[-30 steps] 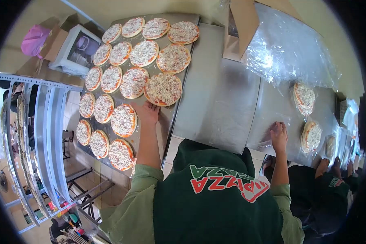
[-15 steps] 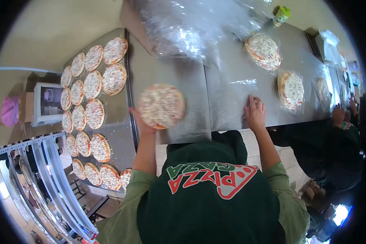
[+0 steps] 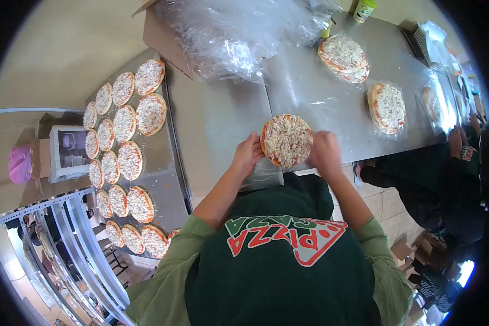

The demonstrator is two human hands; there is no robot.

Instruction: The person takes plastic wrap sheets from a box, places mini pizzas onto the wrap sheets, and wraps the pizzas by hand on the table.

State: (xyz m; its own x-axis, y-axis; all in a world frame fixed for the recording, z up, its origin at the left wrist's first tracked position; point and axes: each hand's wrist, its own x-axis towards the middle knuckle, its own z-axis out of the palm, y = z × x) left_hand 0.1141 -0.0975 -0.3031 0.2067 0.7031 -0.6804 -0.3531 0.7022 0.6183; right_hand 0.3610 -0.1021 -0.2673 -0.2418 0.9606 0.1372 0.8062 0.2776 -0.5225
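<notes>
A small round pizza (image 3: 286,141) topped with white shredded cheese is in front of me, near the table's front edge. My left hand (image 3: 248,154) grips its left rim, thumb on top. My right hand (image 3: 326,151) is at the pizza's right rim, blurred by motion, so its fingers do not show clearly. Part of a clear plastic bag (image 3: 265,178) shows below the pizza at the table edge. Farther right lie stacked pizzas in clear bags, one bagged pizza (image 3: 344,57) at the back and another bagged pizza (image 3: 387,107) nearer.
A metal surface (image 3: 165,187) on the left holds rows of uncovered pizzas (image 3: 130,160). Behind, a cardboard box (image 3: 168,41) overflows with clear plastic bags (image 3: 233,38). A green cup (image 3: 364,10) stands at the back. A co-worker's hands (image 3: 455,142) are at far right; a metal rack (image 3: 76,239) stands lower left.
My left hand has carried the pizza rightward to the middle. My right hand has come off the table plastic and moved left to the pizza's rim.
</notes>
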